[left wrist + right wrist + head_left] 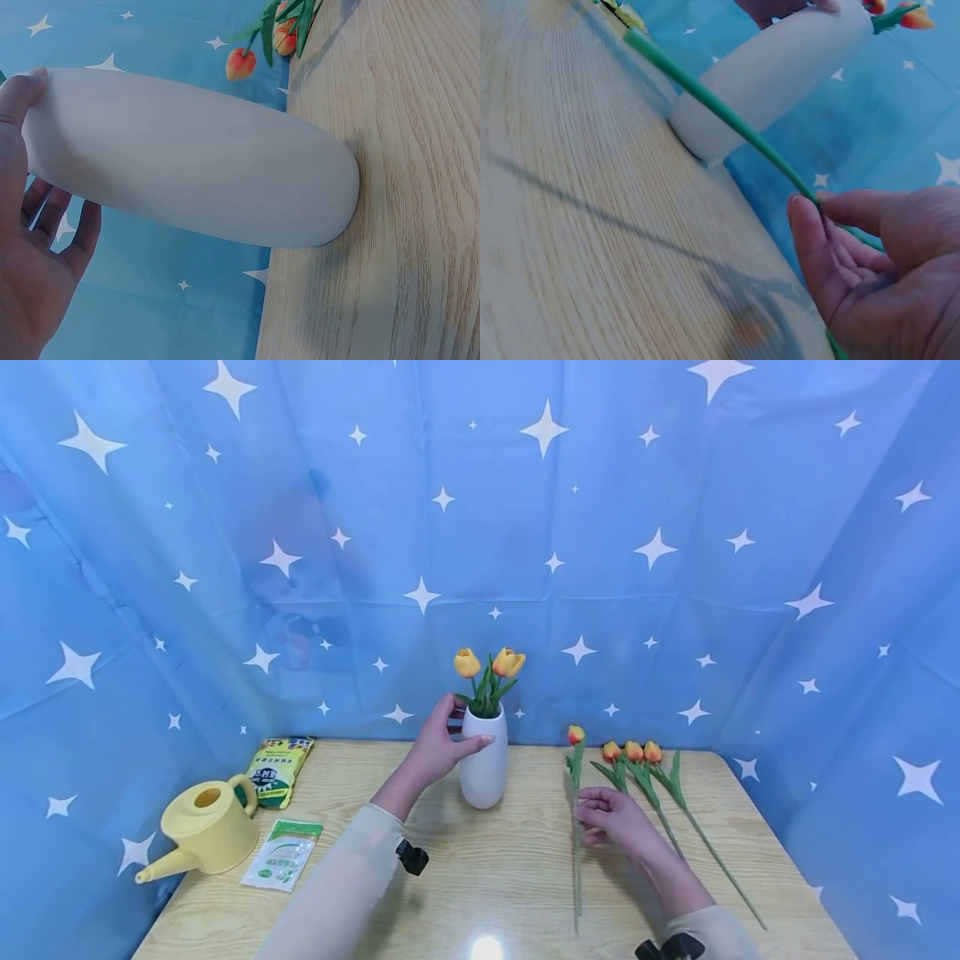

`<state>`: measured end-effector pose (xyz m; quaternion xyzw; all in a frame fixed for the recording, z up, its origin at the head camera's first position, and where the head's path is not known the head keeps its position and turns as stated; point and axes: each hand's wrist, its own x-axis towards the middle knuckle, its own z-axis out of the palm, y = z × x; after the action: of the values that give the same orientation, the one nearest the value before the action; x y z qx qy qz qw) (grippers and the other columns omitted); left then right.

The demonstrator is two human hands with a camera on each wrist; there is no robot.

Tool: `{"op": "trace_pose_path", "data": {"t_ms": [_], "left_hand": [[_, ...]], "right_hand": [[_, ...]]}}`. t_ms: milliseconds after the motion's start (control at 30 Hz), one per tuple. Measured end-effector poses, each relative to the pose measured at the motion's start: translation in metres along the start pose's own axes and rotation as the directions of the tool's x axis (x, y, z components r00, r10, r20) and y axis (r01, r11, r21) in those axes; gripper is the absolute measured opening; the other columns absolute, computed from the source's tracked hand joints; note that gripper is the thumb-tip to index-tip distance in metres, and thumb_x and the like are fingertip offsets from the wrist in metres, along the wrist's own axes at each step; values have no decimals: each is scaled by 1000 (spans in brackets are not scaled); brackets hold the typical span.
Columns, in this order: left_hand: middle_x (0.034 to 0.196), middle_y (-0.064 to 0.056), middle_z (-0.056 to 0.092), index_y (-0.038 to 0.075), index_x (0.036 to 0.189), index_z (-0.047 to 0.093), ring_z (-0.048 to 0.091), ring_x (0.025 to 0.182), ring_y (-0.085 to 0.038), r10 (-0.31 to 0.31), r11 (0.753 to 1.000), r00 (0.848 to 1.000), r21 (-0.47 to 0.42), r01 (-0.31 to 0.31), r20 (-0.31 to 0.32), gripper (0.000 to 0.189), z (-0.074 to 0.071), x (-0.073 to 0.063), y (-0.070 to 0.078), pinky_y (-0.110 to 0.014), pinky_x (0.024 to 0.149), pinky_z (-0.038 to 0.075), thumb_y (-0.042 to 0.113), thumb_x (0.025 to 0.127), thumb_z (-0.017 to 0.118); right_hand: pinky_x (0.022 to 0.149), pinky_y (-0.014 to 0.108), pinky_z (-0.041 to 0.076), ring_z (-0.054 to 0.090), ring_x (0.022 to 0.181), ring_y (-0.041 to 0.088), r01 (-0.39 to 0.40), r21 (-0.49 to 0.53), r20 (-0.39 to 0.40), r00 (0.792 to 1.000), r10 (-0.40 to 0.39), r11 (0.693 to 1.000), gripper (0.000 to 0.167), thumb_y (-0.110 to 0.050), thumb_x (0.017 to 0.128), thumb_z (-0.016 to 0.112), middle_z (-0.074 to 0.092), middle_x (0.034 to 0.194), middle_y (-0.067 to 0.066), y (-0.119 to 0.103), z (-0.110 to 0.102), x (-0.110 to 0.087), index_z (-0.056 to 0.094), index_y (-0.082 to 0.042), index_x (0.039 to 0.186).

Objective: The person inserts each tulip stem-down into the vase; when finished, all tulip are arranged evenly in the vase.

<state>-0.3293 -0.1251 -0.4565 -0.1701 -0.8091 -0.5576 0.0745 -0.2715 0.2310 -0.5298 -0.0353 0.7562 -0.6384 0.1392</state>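
Observation:
A white vase (483, 768) stands upright on the table, holding two yellow-orange tulips (508, 662) with green leaves. My left hand (442, 743) grips the vase near its rim, thumb on the front and fingers around the side; the left wrist view shows the vase (195, 157) between thumb and fingers. To the right, my right hand (618, 822) pinches the green stem of a single tulip (576, 735) between thumb and fingertips. In the right wrist view this stem (720, 112) is raised off the table, its shadow falling on the wood.
Three more orange tulips (633, 752) lie on the table (450, 893) right of my right hand. At the left are a yellow watering can (213, 831), a yellow-green bag (279, 772) and a green-white packet (283, 856). A blue star-patterned curtain (480, 527) hangs behind.

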Motion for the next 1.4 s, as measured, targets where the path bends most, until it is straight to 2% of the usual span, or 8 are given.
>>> {"op": "trace_pose_path", "data": {"t_ms": [200, 367, 600, 800, 1100, 1233, 1400], "left_hand": [[137, -4, 62, 20, 135, 55, 63, 131, -34, -1, 1000, 1000, -6, 1, 5, 59, 0, -1, 1, -57, 110, 57, 44, 94, 91], [136, -4, 62, 20, 135, 55, 64, 130, -31, 6, 1000, 1000, -8, -6, 3, 59, 0, -1, 0, -56, 110, 57, 44, 94, 91], [137, -4, 61, 20, 135, 56, 63, 132, -34, 4, 1000, 1000, -16, -4, 6, 60, 0, 0, 0, -57, 110, 57, 45, 94, 91], [137, -3, 61, 20, 136, 56, 64, 130, -30, 3, 1000, 1000, -13, -3, 6, 59, -1, 0, 3, -55, 110, 57, 43, 95, 91], [136, -5, 62, 18, 136, 55, 64, 130, -28, 19, 1000, 1000, 1, -19, 3, 56, -1, 0, 4, -53, 111, 57, 36, 96, 90], [136, -5, 62, 18, 136, 55, 64, 129, -28, 17, 1000, 1000, 6, -17, 3, 56, -1, 0, 4, -52, 110, 57, 35, 96, 91], [135, -4, 62, 18, 135, 55, 64, 128, -28, 24, 1000, 1000, 8, -24, 3, 56, -1, 0, 3, -53, 110, 57, 37, 96, 91]], "right_hand": [[77, 37, 67, 74, 92, 22, 18, 57, 1, 1000, -18, 998, 53, -4, 108, 70, 67, 117, 13, -1, 6, 1, 44, 16, 151], [79, 36, 67, 76, 93, 21, 36, 87, 0, 999, -36, 996, 38, -1, 108, 68, 67, 113, 10, -3, 11, 2, 49, 13, 137], [89, 42, 67, 80, 104, 26, 53, 141, -73, 996, -43, 989, 21, 0, 108, 67, 69, 113, 15, -6, 16, 2, 53, 7, 123], [92, 40, 67, 79, 109, 25, 87, 160, -130, 989, -66, 983, 17, -3, 109, 68, 66, 120, 15, -13, 18, 6, 51, 0, 114], [95, 43, 66, 80, 108, 18, 193, 173, -181, 970, -161, 966, 12, -5, 112, 63, 68, 122, 16, -33, 14, 7, 55, 1, 118], [94, 39, 66, 80, 107, 16, 242, 176, -189, 959, -209, 954, 8, -6, 115, 59, 69, 119, 13, -43, 11, 6, 55, 1, 118], [91, 38, 67, 81, 105, 17, 310, 219, -233, 938, -259, 925, 17, -7, 115, 59, 73, 113, 6, -53, 8, 6, 53, 6, 123]]}}
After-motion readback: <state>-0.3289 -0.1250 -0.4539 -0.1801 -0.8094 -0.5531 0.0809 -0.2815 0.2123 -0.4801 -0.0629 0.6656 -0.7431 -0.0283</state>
